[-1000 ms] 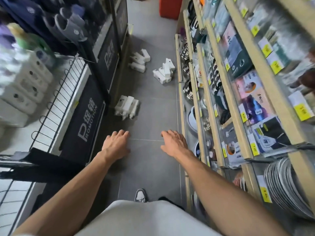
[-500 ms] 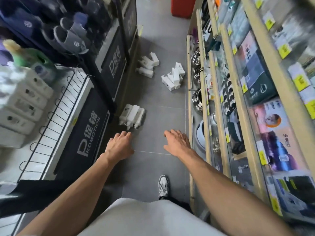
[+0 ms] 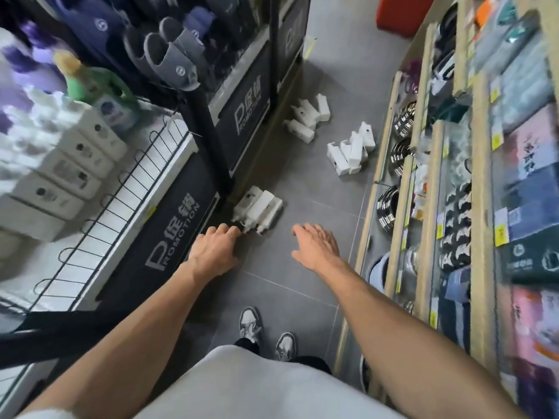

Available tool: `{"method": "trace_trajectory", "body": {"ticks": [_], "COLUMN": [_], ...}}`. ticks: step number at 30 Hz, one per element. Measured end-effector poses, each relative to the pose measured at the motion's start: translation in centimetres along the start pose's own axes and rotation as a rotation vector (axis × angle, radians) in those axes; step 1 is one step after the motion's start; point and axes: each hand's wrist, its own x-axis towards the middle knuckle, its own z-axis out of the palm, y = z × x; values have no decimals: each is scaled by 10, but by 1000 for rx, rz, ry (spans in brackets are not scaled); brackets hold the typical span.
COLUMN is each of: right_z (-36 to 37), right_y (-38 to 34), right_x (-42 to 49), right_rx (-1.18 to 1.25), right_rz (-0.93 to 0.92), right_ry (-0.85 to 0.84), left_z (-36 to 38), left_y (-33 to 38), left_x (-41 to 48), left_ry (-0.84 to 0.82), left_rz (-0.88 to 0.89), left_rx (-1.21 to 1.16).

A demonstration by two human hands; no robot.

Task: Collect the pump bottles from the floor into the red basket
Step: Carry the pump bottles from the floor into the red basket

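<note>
The left hand (image 3: 213,252) reaches down with fingers loosely bent and holding nothing, its fingertips just beside the nozzles of the nearest pump bottles (image 3: 258,208), which lie on the grey floor (image 3: 302,285). To its right the right hand (image 3: 316,247) is spread flat and empty. A second cluster (image 3: 305,117) and a third cluster (image 3: 351,149) lie well ahead of it, the red basket (image 3: 399,15) farther beyond still

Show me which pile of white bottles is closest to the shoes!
The pile lying against the black promotion stand. The middle pile and far pile lie farther up the aisle, nearer the red basket.
</note>
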Motion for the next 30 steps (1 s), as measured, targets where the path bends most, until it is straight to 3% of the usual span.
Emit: {"method": "trace_trajectory", "body": {"ticks": [18,30], "right_z": [-53,-63], "right_y": [-39,-8], "right_x": [167,296], "right_rx": [-91,-84], "right_rz": [24,-36], "right_ry": [-43,-113], "left_z": [-56,-74], "left_y": [-79,-84], "left_x": [164,285], "left_ry": [-78,-216], "left_rz": [18,-11], "left_rx": [-26,-3]}}
